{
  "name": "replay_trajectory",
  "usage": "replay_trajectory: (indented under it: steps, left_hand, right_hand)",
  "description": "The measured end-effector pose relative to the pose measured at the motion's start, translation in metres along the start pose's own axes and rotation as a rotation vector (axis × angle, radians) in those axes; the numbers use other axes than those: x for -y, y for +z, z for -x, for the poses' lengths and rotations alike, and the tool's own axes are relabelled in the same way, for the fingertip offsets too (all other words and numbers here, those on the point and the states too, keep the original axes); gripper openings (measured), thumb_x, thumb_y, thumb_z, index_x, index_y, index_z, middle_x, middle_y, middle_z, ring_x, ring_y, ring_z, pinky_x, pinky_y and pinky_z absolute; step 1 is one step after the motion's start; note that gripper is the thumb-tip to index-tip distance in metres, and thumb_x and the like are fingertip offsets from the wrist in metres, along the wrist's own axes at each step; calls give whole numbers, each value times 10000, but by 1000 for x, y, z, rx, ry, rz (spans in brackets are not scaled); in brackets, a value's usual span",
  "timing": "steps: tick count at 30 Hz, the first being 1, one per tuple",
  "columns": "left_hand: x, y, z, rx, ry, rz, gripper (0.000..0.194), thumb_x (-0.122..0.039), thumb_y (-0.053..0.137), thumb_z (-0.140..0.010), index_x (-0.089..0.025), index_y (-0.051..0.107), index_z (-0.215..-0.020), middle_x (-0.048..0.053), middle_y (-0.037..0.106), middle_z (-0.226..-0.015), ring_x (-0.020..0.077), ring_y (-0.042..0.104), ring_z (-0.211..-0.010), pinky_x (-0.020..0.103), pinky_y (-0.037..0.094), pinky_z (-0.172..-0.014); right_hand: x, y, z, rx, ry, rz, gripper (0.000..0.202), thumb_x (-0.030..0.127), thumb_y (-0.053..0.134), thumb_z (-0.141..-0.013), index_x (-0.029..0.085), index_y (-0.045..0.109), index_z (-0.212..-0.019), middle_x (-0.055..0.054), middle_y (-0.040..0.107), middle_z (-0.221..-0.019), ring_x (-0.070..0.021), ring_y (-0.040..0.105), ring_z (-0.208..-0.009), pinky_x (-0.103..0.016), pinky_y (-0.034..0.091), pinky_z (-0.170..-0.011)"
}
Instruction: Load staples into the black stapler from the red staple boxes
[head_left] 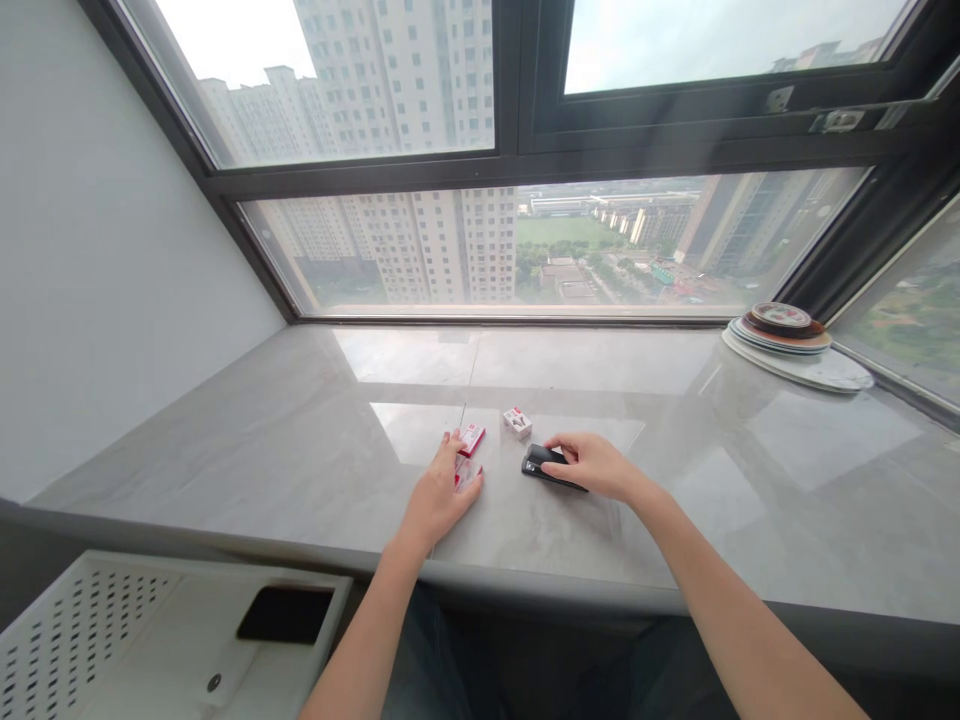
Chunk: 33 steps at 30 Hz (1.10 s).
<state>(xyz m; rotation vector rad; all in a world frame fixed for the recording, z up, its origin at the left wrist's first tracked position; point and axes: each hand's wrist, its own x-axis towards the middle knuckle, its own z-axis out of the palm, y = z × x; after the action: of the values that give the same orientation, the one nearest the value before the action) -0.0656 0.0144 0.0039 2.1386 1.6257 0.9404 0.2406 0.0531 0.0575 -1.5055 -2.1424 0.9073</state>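
Note:
My right hand (596, 465) is closed round a black stapler (553, 468) that lies on the stone ledge, thumb on the near side and fingers over the top. To its left, my left hand (441, 495) rests on the ledge with its fingers curved about a small red-and-white box (463, 473), which my palm partly hides. A second red-and-white box (472, 439) lies flat just past it, against my fingertips. Between my hands and a little farther off sits a small white box (517, 422) with red marks and a dark picture on top.
Stacked plates (799, 375) stand in the right corner of the grey ledge (247, 440), by the window frame (480, 178). Below the ledge at left is a white perforated metal stand (172, 660) with a dark phone-like slab (286, 614) on it.

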Motion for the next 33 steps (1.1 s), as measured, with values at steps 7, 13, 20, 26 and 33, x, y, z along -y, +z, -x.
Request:
replay_trajectory:
  steps: [7, 13, 20, 26, 33]
  left_hand:
    - [-23, 36, -18, -34, 29, -114, 754, -388, 487, -1025, -267, 95, -1657, 94, 289, -1685, 279, 251, -1567, 506, 255, -1261]
    - [-60, 76, -39, -98, 45, -303, 541, -350, 346, -1077, -249, 302, -1607, 142, 397, -1620, 322, 296, -1544, 571, 262, -1235]
    - [-61, 76, -21, -140, 79, -365, 424, -359, 338, -1080, -244, 492, -1457, 115, 388, -1629, 317, 324, -1527, 577, 307, -1214]
    - [-64, 74, -17, -150, 72, -387, 587, -353, 344, -1079, -233, 210, -1639, 151, 388, -1622, 309, 399, -1476, 556, 332, -1195]
    - [-78, 81, -20, -129, 88, -438, 526, -318, 385, -1068, -284, 356, -1592, 136, 439, -1579, 322, 434, -1429, 573, 327, -1190]
  right_hand:
    - [1, 0, 17, -10, 41, 35, 450, 624, 585, -892, 219, 779, -931, 39, 481, -593, -125, 426, -564, -260, 240, -546]
    - [-3, 17, 39, -148, 123, -97, 533, 654, 498, -930, 185, 741, -858, 45, 428, -539, -128, 402, -539, -249, 263, -534]
    - [-2, 41, 42, -304, 220, -382, 520, 571, 570, -893, 136, 760, -1107, 44, 517, -513, -144, 475, -509, -243, 370, -536]
    - [-3, 44, 27, -391, 272, -354, 537, 543, 607, -879, 124, 754, -1181, -18, 668, -561, -233, 659, -651, -282, 478, -628]
    - [-10, 47, 25, -448, 284, -161, 589, 568, 512, -927, 123, 701, -1265, 9, 623, -562, -208, 623, -612, -290, 447, -628]
